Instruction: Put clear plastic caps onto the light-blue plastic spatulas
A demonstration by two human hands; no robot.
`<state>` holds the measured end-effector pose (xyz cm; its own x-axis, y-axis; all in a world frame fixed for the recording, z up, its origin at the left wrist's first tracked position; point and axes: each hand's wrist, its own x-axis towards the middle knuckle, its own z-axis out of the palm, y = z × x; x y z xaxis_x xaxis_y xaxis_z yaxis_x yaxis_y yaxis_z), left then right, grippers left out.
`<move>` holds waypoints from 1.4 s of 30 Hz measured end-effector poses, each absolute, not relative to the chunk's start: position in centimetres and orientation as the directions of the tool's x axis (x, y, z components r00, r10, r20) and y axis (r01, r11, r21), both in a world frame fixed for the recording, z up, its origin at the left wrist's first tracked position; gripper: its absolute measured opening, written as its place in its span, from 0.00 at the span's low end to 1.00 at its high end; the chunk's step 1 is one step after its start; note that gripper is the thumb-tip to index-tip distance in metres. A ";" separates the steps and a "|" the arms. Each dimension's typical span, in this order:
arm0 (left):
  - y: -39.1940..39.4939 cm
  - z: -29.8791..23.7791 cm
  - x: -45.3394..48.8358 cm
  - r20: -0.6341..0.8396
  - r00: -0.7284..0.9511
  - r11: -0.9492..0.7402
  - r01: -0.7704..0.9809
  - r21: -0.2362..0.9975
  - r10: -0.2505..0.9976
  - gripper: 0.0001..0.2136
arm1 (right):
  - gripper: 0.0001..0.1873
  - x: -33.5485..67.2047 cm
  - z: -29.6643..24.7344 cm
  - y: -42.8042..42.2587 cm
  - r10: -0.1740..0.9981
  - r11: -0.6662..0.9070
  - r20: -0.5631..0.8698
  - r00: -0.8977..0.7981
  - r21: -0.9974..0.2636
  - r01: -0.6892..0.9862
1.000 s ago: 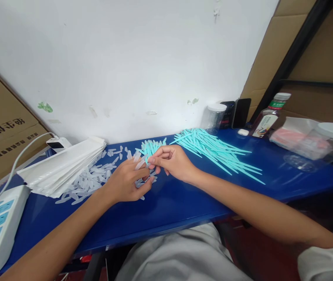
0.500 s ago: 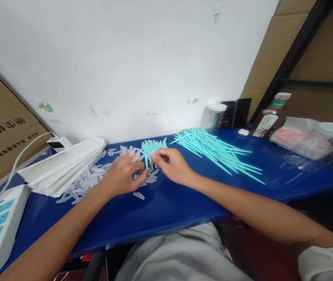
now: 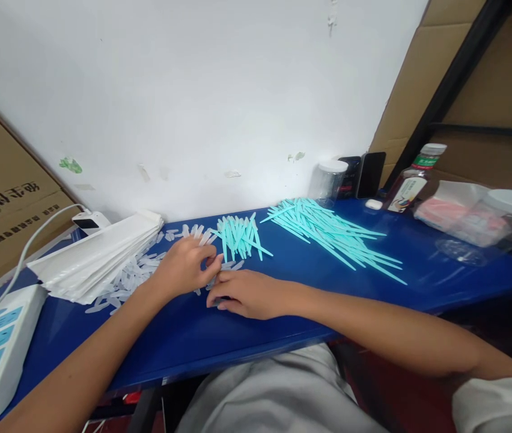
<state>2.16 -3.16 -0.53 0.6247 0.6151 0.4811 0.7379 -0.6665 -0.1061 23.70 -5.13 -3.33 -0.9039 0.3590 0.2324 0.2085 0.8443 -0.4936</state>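
My left hand (image 3: pixel 188 266) is curled closed over the edge of a scatter of translucent white plastic pieces (image 3: pixel 141 272); its thumb and index finger meet, and what they hold is hidden. More of these pieces fan out just beyond its knuckles. My right hand (image 3: pixel 249 294) is low on the table beside it, fingertips closed around a small translucent piece that barely shows. Behind both hands is a small pile of slim teal plastic sticks (image 3: pixel 240 236), with pale ends toward the wall. A larger pile of teal sticks (image 3: pixel 328 231) lies to the right.
White plastic bags (image 3: pixel 98 258) lie stacked at the left, near a power strip (image 3: pixel 6 349) and a small white device with a cable (image 3: pixel 90 222). A clear jar (image 3: pixel 328 183), phone (image 3: pixel 371 174), bottle (image 3: pixel 411 180) and pink packet (image 3: pixel 463 213) stand at the right of the blue table (image 3: pixel 184 343).
My right hand has come down and toward me from the small pile to a loose translucent piece. One teal stick now lies slanted across that pile's right side. My left hand shifted slightly left.
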 end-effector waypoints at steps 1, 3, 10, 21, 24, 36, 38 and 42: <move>-3.2 -0.5 2.2 0.476 0.626 -0.668 0.737 -0.102 0.618 0.18 | 0.14 24.0 -2.9 -5.1 0.366 0.833 0.215 -0.905 -0.510 0.215; -3.2 -0.5 2.2 0.466 0.626 -0.667 0.739 -0.098 0.625 0.18 | 0.15 24.7 -2.1 -5.0 0.385 0.820 0.182 -0.905 -0.517 0.245; -3.1 -0.6 2.1 0.410 0.614 -0.640 0.763 -0.092 0.674 0.16 | 0.07 26.1 -0.6 -3.7 0.467 0.687 0.246 -0.849 -0.706 0.172; -4.0 -1.0 3.0 0.284 0.705 -0.716 0.693 -0.081 0.650 0.13 | 0.06 24.5 -1.5 -4.3 0.559 0.740 0.658 -0.504 -0.670 -0.055; -3.8 -1.5 2.8 0.346 0.729 -0.770 0.638 -0.032 0.590 0.18 | 0.07 24.1 -1.9 -4.4 0.479 0.817 0.739 -0.474 -0.573 -0.067; -3.8 1.1 2.0 0.304 0.676 -0.705 0.709 -0.017 0.672 0.16 | 0.15 26.2 -1.1 -2.4 0.631 0.767 0.526 -0.571 -0.534 0.355; -3.7 1.2 1.7 0.315 0.673 -0.706 0.708 -0.011 0.670 0.15 | 0.09 26.2 -1.8 -2.1 0.613 0.770 0.385 -0.690 -0.490 0.410; -3.7 0.9 1.8 0.292 0.682 -0.710 0.704 -0.010 0.671 0.15 | 0.09 25.6 -2.6 -2.3 0.586 0.768 0.223 -0.779 -0.459 0.446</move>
<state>1.82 -3.74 0.94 0.6815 0.6710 0.2922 0.7037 -0.7104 -0.0102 25.65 -2.29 -2.57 -0.7790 0.5860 0.2231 0.4464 0.7682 -0.4589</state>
